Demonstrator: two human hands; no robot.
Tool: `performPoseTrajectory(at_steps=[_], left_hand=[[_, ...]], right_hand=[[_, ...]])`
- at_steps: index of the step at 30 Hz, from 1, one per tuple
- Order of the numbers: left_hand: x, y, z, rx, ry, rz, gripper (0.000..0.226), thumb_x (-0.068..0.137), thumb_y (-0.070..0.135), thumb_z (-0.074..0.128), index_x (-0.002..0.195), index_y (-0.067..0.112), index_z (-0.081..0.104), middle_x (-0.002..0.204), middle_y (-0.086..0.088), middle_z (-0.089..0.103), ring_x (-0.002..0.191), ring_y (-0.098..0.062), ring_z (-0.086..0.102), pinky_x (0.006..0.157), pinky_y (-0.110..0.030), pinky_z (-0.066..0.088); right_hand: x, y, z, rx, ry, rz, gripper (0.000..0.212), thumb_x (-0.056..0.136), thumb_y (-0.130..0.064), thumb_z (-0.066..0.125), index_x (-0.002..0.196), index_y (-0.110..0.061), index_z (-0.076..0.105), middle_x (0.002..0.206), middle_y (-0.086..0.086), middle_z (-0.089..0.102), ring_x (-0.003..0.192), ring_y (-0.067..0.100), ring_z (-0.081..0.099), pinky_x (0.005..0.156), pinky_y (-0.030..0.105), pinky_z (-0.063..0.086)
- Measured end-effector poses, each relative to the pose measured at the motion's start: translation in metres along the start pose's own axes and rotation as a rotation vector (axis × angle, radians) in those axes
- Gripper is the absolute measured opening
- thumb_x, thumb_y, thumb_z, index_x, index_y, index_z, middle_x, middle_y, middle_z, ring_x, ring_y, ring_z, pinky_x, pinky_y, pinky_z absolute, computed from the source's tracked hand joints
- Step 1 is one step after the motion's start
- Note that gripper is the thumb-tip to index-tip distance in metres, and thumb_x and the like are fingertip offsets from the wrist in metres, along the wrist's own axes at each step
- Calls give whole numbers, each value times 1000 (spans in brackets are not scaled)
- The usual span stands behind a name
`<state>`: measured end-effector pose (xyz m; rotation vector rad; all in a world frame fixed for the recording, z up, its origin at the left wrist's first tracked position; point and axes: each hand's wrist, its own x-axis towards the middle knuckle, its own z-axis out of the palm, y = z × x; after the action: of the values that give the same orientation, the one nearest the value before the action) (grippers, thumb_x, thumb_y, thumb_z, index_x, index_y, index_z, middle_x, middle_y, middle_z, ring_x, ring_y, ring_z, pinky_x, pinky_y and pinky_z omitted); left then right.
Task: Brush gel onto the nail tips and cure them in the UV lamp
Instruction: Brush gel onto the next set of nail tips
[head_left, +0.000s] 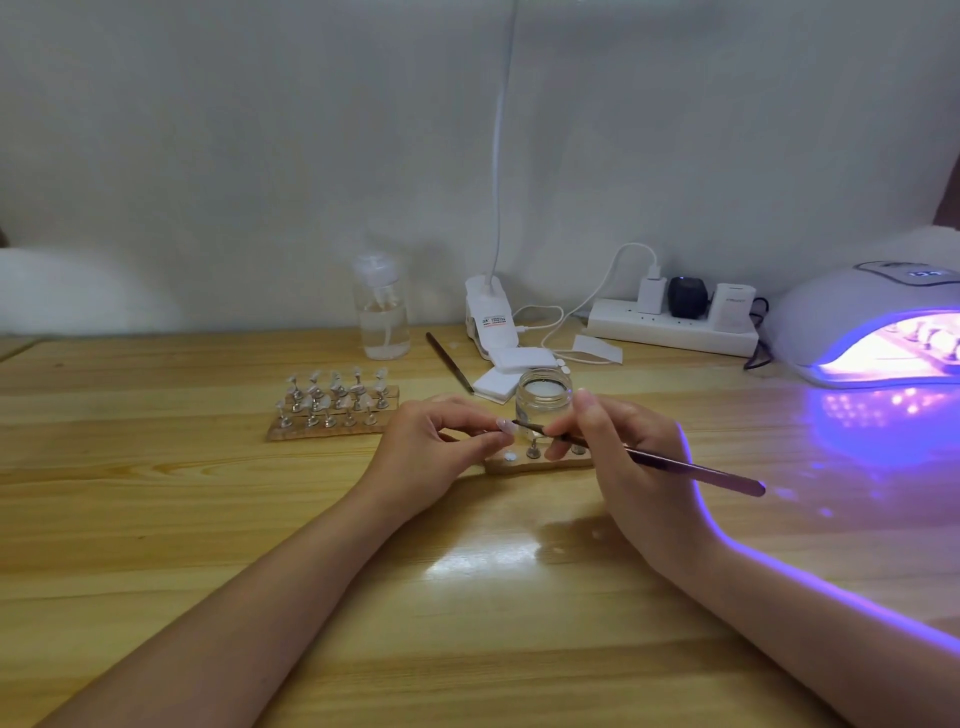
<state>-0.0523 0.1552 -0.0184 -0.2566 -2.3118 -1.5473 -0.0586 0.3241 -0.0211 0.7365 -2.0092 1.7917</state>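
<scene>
On the pale wooden worktop (156, 519), a wooden rack of small clear nail tips on metal stands (332, 405) is sitting at the left. Just right of it, the left hand (436, 441) is pinching one pale nail tip (505, 426) by its stand, above a smaller wooden base (535, 461). The right hand (618, 447) is gripping a slim purple-handled gel brush (675, 462) like a pen, its bristles meeting the tip in front of the open glass gel jar (544, 397). The tip is likely light, thin and slippery once coated, so holding the stand seems wisest. At far right, the white domed UV lamp (852, 317) is glowing violet with stands inside.
</scene>
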Motion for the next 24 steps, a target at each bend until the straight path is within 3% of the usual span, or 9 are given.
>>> performPoseTrajectory(at_steps=[4,9,12,15,17,22,24], left_hand=[[0,-1,1,-23,-33,42,22,70,0,72,78,20,73,73,11,68,68,1,63,64,-16,52],[0,-1,1,-13,-63,61,21,72,-2,70,85,15,72,73,7,68,67,-1,62,65,-18,52],[1,-3,2,-25,-59,52,22,73,-4,69,88,12,71,73,6,68,67,-2,62,65,-18,52],[1,-5,2,-50,-36,34,26,72,-5,69,93,10,69,77,5,69,71,-2,63,67,-17,53],[1,-6,2,-67,-20,26,24,72,-2,69,92,10,70,78,2,70,73,-1,64,66,-14,51],[2,-9,3,-106,-13,2,22,72,-2,70,91,10,71,82,-6,72,74,-6,66,70,-18,54],[2,-9,3,-108,-29,10,22,72,-2,70,91,9,71,84,-8,72,76,-8,67,72,-22,55]], right_hand=[[1,-1,1,-73,-33,17,31,91,-36,49,70,-21,67,68,-6,67,68,11,63,66,25,48],[1,-4,2,-49,-68,61,33,82,-44,45,73,-23,69,72,-7,69,71,3,63,58,15,48],[1,-2,2,-17,-54,55,35,82,-41,47,71,-17,70,67,-1,68,69,10,65,69,22,50],[0,-2,3,72,-11,78,40,81,-38,47,65,-9,69,55,-2,65,57,5,64,63,10,46],[-1,-1,3,111,1,88,43,81,-39,48,62,-7,68,51,1,64,52,9,62,62,12,47],[0,2,2,81,19,28,37,91,-35,48,64,-20,68,59,0,66,61,12,64,67,20,50],[2,2,2,19,2,5,32,91,-34,46,67,-26,66,65,-3,68,67,8,64,67,16,47]])
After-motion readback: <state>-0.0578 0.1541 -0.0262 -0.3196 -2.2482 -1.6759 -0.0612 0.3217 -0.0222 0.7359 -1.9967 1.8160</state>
